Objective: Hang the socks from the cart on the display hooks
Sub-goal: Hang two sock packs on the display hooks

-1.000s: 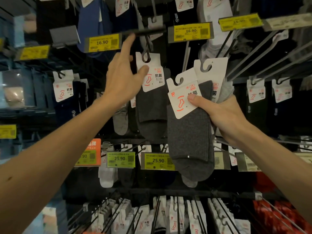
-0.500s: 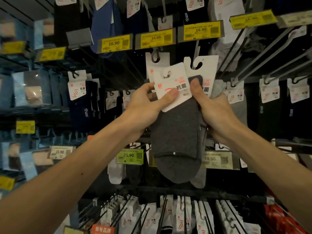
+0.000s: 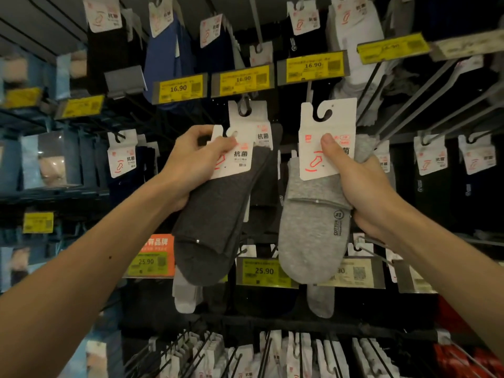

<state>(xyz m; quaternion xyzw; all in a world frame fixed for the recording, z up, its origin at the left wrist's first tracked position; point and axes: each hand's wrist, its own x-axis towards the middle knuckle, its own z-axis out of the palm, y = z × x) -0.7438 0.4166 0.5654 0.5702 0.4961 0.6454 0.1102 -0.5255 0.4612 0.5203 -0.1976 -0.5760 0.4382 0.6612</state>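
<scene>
Head view, entry: one bundle held by both hands half a second ago, now split. Item 1: dark grey socks (image 3: 212,214), card pinched by left hand (image 3: 191,162), just below a display hook (image 3: 244,105) already carrying a similar pair. Item 2: light grey socks (image 3: 311,241), clamped in right hand (image 3: 365,192), thumb on card. I judge neither hung yet.

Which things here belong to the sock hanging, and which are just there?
In the job: left hand, gripping dark grey socks; right hand, gripping light grey socks; display hook.
Just there: yellow price tag; orange sign; blue socks hanging above.
</scene>
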